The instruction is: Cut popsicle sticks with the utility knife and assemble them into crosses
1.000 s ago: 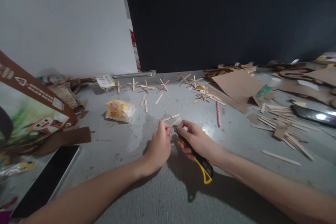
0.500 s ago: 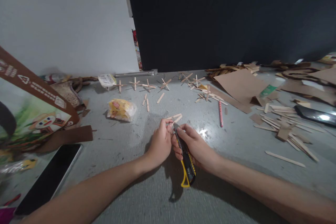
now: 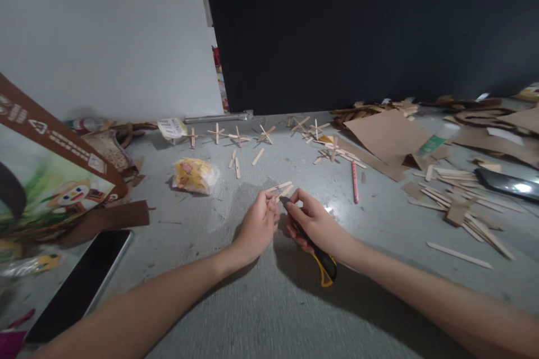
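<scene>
My left hand (image 3: 257, 228) pinches a wooden craft stick (image 3: 287, 192) a little above the grey table. In my right hand (image 3: 318, 225) is a black and yellow utility knife (image 3: 327, 270), its handle end sticking out below the palm. The knife's front end meets the stick close to my left fingertips; the exact contact is too small to make out. Just beyond the fingers lies another pale stick (image 3: 279, 186), partly overlapped by the held one. Short stick pieces (image 3: 257, 156) rest farther back on the table.
Crossed-stick shapes (image 3: 217, 133) line the back. A yellow wrapped packet (image 3: 194, 175) and a phone (image 3: 80, 286) lie left, by a printed bag (image 3: 63, 179). To the right are a pink pen (image 3: 355, 182), loose sticks (image 3: 458, 255), cardboard (image 3: 387, 137) and a glue bottle (image 3: 438, 139).
The utility knife has swung so its handle end points more to the right. My right hand has turned and shifted slightly right; my left hand stays nearly in place.
</scene>
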{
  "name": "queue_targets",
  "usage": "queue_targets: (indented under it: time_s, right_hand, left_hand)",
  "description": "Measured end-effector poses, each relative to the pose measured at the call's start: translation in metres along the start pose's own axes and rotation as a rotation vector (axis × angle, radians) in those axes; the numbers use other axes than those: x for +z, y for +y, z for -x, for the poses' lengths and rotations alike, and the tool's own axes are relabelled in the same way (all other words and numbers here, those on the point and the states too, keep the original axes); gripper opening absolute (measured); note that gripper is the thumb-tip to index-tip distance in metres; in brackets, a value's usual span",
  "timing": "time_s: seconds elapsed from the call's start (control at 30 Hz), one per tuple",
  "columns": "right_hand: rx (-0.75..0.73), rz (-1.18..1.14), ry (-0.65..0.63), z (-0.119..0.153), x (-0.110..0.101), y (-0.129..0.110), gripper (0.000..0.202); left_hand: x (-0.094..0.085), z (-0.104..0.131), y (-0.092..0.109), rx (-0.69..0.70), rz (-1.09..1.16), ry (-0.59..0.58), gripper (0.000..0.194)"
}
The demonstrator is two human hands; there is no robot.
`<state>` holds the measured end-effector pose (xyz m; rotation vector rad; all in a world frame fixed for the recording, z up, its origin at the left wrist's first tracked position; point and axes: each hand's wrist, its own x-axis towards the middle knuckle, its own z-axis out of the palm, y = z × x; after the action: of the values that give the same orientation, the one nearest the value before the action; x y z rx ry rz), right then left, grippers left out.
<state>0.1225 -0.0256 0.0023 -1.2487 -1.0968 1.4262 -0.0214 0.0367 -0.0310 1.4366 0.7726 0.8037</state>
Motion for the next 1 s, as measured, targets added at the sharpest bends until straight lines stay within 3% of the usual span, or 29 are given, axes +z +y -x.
queue_targets:
  time_s: [0.17, 0.27, 0.4, 0.6, 0.8, 1.0]
  right_hand:
    - [0.041, -0.132, -0.136, -0.004, -0.013, -0.005, 0.051]
    - [-0.008, -0.145, -0.151, -0.006, -0.018, -0.008, 0.049]
    - [-0.109, -0.003, 0.003, -0.005, -0.019, -0.013, 0.046]
    - [-0.406, 0.533, 0.297, 0.002, -0.018, -0.021, 0.037]
    - [-0.409, 0.728, 0.327, 0.003, -0.018, -0.014, 0.027]
    - [-0.399, 0.769, 0.337, 0.003, -0.015, -0.013, 0.032]
  left_hand:
    - [-0.004, -0.003, 0.004, -0.015, 0.120, -0.074, 0.054]
    - [-0.004, -0.003, 0.007, -0.034, 0.132, -0.086, 0.055]
    - [0.000, 0.001, 0.008, -0.015, 0.104, -0.048, 0.053]
    - [0.002, 0.008, 0.003, 0.055, -0.029, -0.033, 0.043]
    - [0.001, 0.009, -0.002, 0.096, -0.048, -0.055, 0.038]
    - [0.002, 0.009, -0.003, 0.070, -0.041, -0.034, 0.041]
